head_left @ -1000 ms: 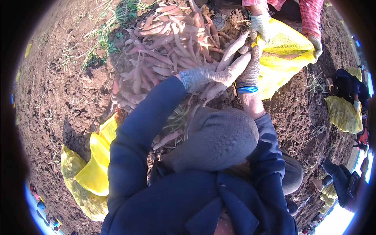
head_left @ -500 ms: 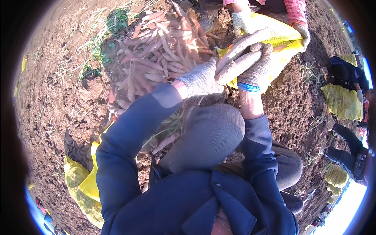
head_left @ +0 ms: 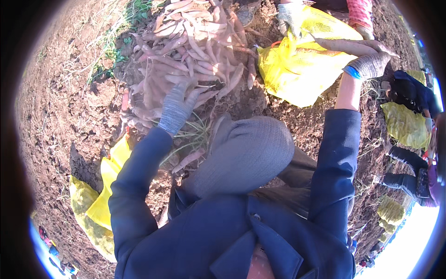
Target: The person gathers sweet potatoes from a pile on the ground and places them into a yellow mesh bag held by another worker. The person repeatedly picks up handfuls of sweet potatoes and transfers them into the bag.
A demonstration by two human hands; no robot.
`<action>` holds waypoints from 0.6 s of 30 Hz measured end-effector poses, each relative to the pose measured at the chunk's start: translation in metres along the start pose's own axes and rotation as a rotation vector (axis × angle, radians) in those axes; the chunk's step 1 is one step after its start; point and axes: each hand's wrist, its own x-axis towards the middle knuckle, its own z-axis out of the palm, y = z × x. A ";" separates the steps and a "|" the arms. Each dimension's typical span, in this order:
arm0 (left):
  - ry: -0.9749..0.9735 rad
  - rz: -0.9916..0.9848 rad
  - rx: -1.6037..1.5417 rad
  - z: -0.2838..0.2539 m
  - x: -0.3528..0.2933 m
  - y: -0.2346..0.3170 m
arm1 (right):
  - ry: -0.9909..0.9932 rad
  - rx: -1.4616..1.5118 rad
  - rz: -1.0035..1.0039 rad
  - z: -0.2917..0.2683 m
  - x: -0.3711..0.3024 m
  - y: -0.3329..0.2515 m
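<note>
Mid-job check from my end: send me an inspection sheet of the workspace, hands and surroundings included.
Surface: rough brown soil, uneven.
Job's things: heaped pile of long pinkish sweet potatoes; bright yellow mesh bag, gripped by a co-worker's gloved hand.
Clutter: yellow bags lying at left; leafy green weeds beside the pile.
Left hand: grey knit glove, spread open at the pile; contact unclear.
Right hand: similar glove, closed on at least one long brownish sweet potato.
Cables: nothing seen.
Surroundings: people in dark clothing at far right.
</note>
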 end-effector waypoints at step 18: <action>0.198 0.117 0.692 0.028 -0.243 -0.193 | -0.470 -0.013 0.860 -0.056 -0.145 0.006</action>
